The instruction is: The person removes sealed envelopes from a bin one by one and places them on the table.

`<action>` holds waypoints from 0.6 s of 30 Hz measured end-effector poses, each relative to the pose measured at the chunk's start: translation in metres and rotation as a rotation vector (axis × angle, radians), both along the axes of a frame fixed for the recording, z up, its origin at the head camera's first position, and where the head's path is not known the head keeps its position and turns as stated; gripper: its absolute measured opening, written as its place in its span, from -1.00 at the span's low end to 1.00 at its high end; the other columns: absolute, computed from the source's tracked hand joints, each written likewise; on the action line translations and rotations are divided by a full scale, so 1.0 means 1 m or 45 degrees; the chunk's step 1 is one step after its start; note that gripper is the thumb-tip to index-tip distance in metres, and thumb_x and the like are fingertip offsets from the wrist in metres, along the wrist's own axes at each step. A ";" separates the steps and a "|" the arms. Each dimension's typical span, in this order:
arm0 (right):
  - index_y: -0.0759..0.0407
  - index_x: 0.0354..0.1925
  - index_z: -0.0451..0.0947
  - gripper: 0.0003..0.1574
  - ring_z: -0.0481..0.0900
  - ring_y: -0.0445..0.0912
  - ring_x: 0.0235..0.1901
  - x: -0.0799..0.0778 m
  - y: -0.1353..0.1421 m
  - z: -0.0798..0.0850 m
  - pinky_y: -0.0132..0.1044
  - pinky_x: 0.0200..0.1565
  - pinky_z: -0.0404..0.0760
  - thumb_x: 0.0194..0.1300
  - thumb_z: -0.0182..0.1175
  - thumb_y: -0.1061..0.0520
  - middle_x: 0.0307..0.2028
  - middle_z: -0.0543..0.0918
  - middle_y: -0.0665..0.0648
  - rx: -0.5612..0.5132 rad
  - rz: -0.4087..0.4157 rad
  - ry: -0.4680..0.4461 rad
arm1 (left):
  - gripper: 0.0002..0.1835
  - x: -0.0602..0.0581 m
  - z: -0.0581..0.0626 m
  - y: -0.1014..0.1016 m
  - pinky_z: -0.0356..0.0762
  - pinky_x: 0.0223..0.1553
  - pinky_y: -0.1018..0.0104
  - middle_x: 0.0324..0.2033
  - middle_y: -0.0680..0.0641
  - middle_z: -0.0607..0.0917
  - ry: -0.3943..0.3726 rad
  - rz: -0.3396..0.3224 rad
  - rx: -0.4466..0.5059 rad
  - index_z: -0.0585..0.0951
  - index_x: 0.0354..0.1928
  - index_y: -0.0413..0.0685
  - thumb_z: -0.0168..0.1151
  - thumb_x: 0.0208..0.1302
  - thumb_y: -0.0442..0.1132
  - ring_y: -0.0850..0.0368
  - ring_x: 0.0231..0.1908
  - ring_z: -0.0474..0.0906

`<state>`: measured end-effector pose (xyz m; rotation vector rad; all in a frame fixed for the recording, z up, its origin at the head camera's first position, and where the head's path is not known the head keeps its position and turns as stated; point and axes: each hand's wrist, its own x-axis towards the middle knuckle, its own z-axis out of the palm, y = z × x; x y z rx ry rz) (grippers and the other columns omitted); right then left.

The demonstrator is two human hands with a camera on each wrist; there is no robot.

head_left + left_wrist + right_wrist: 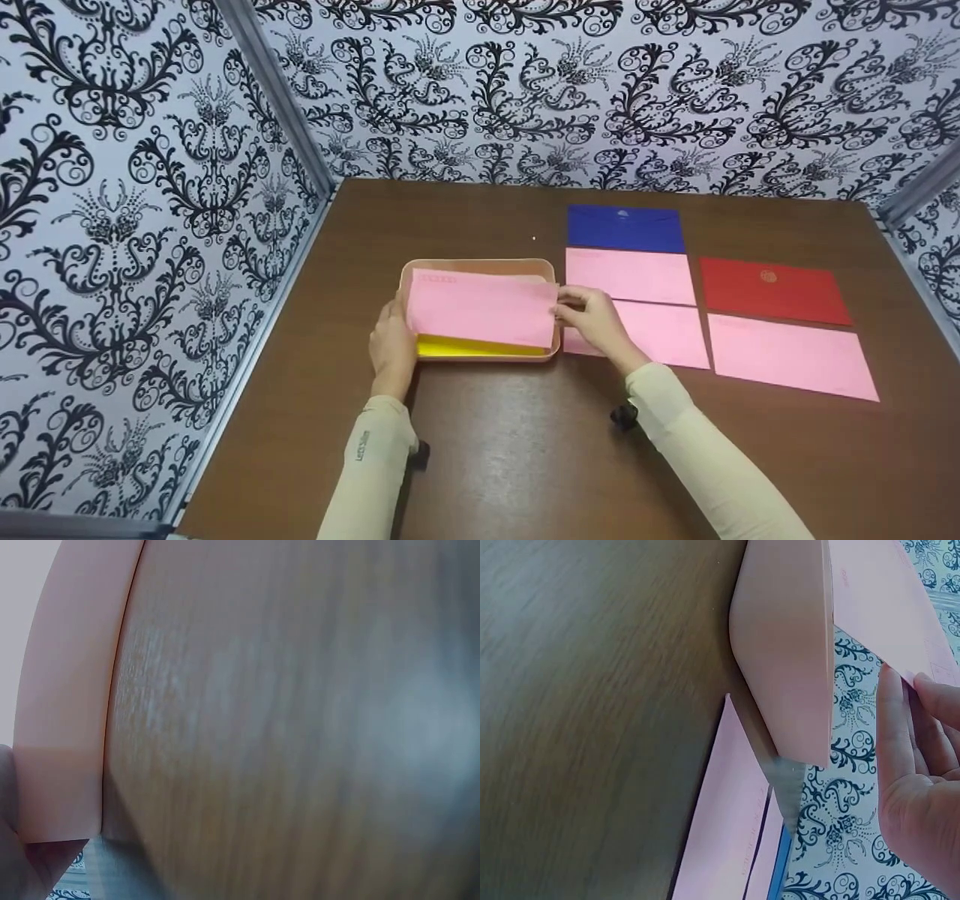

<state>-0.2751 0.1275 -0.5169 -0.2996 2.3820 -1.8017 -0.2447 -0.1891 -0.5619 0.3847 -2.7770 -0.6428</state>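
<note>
A pink envelope [484,309] is tilted over a shallow light-pink tray [480,359], its right end raised. My right hand [596,319] pinches that end between thumb and fingers; the right wrist view shows the hand [922,780] at the corner of the pink envelope [885,604], above the tray wall [784,652]. Yellow paper [472,346] shows beneath it inside the tray. At the tray's left end, my left hand [394,341] holds the side; only part of it appears in the left wrist view, against the tray wall [64,705].
Right of the tray, a blue envelope [625,229] lies above two pink envelopes [630,276]. Farther right, a red envelope [776,291] lies above another pink envelope [791,354]. The brown table [480,450] meets patterned walls [600,90] at the back and left.
</note>
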 end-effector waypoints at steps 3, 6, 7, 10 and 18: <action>0.55 -0.06 0.56 -0.73 0.66 -0.29 -0.35 0.000 0.002 0.003 -0.24 -0.14 0.75 0.32 0.20 0.36 -0.14 0.70 0.43 -0.013 -0.009 -0.001 | -0.37 0.000 0.000 0.000 0.64 -0.07 -0.20 0.20 -0.16 0.60 -0.003 0.003 0.010 0.38 0.41 -0.01 0.14 0.28 -0.44 -0.36 -0.08 0.67; 0.56 -0.05 0.55 -0.72 0.66 -0.30 -0.34 0.000 0.003 0.005 -0.22 -0.12 0.75 0.32 0.20 0.36 -0.13 0.70 0.42 -0.028 -0.018 -0.015 | -0.40 0.000 -0.001 -0.001 0.64 -0.06 -0.21 0.20 -0.15 0.60 -0.001 0.011 0.019 0.38 0.42 -0.01 0.04 0.33 -0.45 -0.35 -0.06 0.67; 0.57 -0.03 0.54 -0.71 0.66 -0.31 -0.34 0.000 0.003 0.006 -0.22 -0.12 0.75 0.32 0.20 0.37 -0.13 0.69 0.43 -0.033 -0.018 -0.019 | -0.41 0.000 -0.002 -0.001 0.64 -0.06 -0.21 0.21 -0.15 0.60 -0.001 0.013 0.021 0.38 0.42 -0.01 0.01 0.34 -0.45 -0.35 -0.05 0.67; 0.58 0.00 0.53 -0.69 0.66 -0.32 -0.34 -0.002 0.004 0.007 -0.23 -0.12 0.75 0.32 0.19 0.38 -0.13 0.70 0.41 -0.050 -0.025 -0.037 | -0.42 0.000 -0.002 -0.001 0.64 -0.06 -0.21 0.21 -0.15 0.61 -0.001 0.013 0.012 0.38 0.43 -0.03 -0.02 0.37 -0.46 -0.33 -0.04 0.67; 0.58 -0.03 0.52 -0.71 0.66 -0.31 -0.34 -0.007 0.006 0.012 -0.21 -0.13 0.75 0.32 0.18 0.40 -0.15 0.69 0.40 -0.057 -0.028 -0.018 | -0.44 0.000 -0.002 0.000 0.64 -0.06 -0.20 0.20 -0.18 0.61 -0.007 0.008 -0.001 0.39 0.41 -0.07 -0.05 0.38 -0.46 -0.34 -0.04 0.66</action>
